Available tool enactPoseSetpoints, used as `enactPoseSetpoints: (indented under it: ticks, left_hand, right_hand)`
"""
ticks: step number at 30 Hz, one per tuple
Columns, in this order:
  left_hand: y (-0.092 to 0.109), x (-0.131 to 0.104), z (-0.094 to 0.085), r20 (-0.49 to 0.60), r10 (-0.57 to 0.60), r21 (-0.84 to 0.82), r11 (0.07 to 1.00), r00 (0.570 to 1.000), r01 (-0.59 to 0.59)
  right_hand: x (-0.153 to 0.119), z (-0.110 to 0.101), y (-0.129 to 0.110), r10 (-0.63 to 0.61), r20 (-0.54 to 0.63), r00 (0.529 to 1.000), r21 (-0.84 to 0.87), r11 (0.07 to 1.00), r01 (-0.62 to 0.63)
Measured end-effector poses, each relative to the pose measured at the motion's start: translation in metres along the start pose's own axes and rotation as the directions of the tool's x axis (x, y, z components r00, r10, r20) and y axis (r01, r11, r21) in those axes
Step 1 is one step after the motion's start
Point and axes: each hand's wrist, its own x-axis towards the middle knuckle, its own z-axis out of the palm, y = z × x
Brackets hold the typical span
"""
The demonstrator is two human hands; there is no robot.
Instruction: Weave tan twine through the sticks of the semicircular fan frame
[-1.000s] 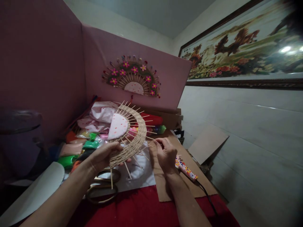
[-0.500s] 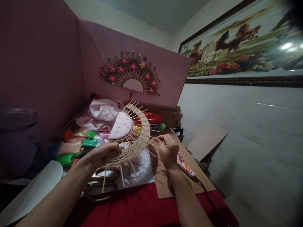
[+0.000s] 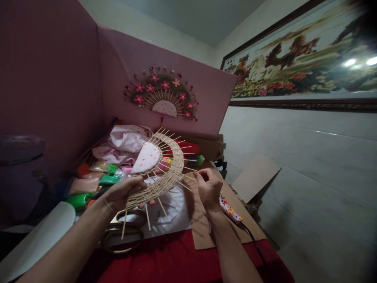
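Currently, my left hand (image 3: 123,192) clamps the lower end of the woven fan (image 3: 177,163), tilted above white paper (image 3: 182,220) and scissors (image 3: 123,250). My right hand (image 3: 209,190) has its fingertips together beside the projecting sticks (image 3: 190,169); whether they pinch anything, I cannot tell.

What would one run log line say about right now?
left hand: gripping fan | right hand: pinched near fan's sticks, anything held unclear | scissors: below fan | corded tool: on cardboard
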Motion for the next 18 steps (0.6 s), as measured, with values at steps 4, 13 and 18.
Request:
enactPoseSetpoints:
  ticks: [4,13,18]
  left_hand:
    - [0.0009,-0.0005,-0.0013,0.005,-0.004,0.013,1.0,1.0,0.004]
    - [0.0042,-0.0027,-0.0077,-0.043,-0.075,0.101,0.992,0.996,0.079]
    - [0.0038,-0.0048,-0.0008,0.005,-0.086,0.159,0.984,0.996,0.084]
  right_hand:
    - [-0.0005,0.0016,0.0006,0.006,0.031,0.999,0.011,1.0,-0.006]
    - [0.0054,0.0001,0.0089,-0.01,0.049,0.999,0.029,1.0,0.008]
    - [0.005,-0.0028,0.0054,-0.046,0.058,0.997,-0.064,0.997,0.05]
